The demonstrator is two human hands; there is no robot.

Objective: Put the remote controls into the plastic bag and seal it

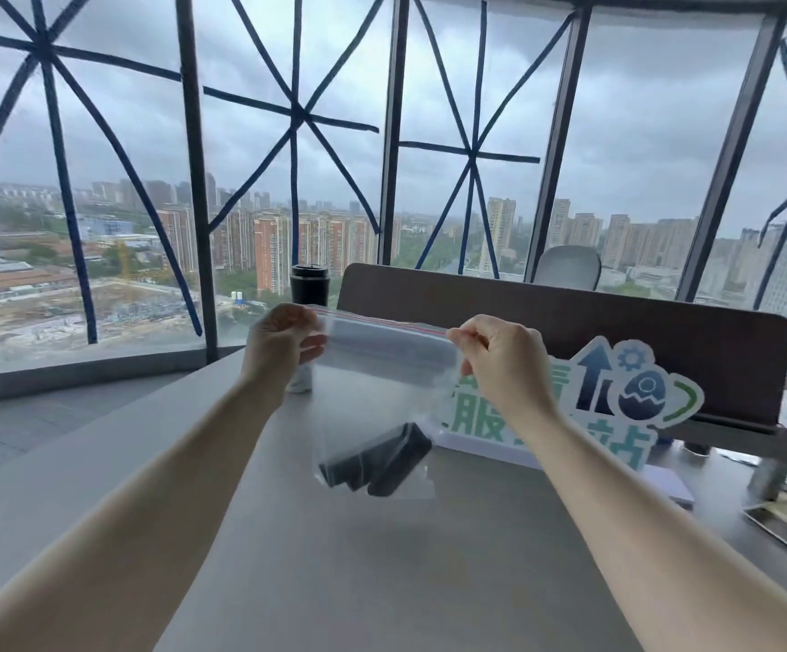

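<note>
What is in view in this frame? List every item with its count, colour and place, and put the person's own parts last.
plastic bag: one, clear with a red line at the zip, held up over the table
remote controls: at least two, black, at the bottom of the bag
table: one, grey, under the bag
tumbler: one, black, far edge of the table, behind the left hand
sign: one, white with teal and blue print, right of the bag
divider panel: one, dark brown, behind the sign
chair: one, light grey, beyond the panel
left hand: pinching the bag's top left corner
right hand: pinching the bag's top right corner
</note>
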